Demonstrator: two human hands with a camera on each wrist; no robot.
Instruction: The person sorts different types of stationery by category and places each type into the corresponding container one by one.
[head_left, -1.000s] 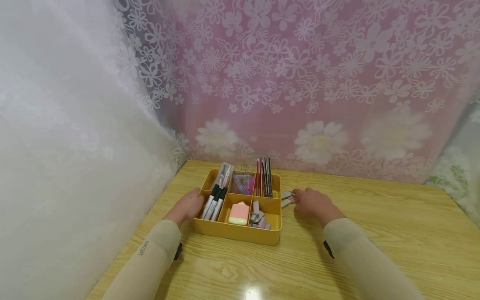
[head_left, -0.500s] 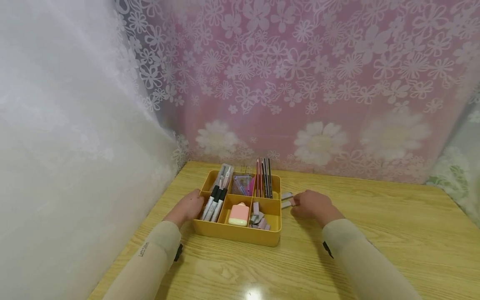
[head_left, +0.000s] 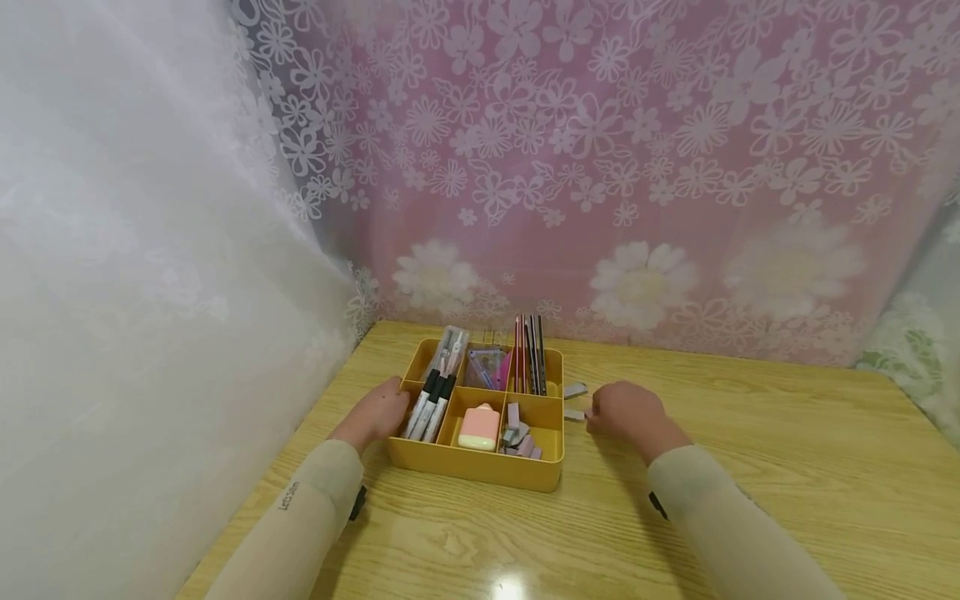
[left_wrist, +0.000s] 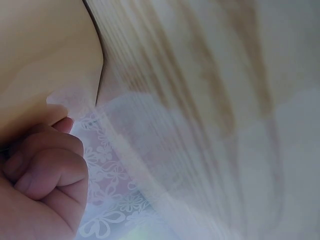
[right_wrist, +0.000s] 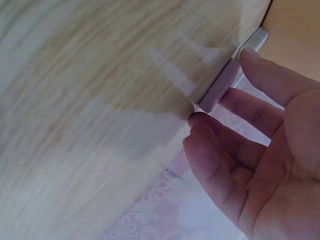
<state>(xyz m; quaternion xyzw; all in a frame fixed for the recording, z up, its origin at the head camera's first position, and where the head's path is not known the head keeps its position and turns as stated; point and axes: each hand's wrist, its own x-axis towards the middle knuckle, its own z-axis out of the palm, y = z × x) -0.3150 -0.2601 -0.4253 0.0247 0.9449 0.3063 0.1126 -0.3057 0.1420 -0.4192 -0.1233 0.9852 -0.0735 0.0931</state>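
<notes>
A yellow divided organizer (head_left: 474, 468) stands on the table. My left hand (head_left: 382, 408) holds its left side, with curled fingers (left_wrist: 55, 172) close against the wall in the left wrist view. Right of the organizer, my right hand (head_left: 626, 414) has its thumb and index finger at a small lilac block (right_wrist: 220, 86), pinched between them. A grey block (right_wrist: 256, 41) lies end to end with it, toward the organizer. Another grey block (head_left: 575, 390) sits farther back beside the wall. The other fingers of the right hand are bent and hold nothing.
Inside the organizer are black-capped markers (head_left: 430, 407), a pink-and-cream bottle-shaped item (head_left: 478, 427), pencils (head_left: 529, 354), a purple set square (head_left: 487, 367) and several small grey and lilac blocks (head_left: 520, 435). A pink floral curtain (head_left: 637, 167) hangs behind the wooden table (head_left: 750, 433).
My right hand has shifted slightly right, away from the two grey blocks, and they now lie farther apart near the organizer's wall. The left hand and organizer have not moved.
</notes>
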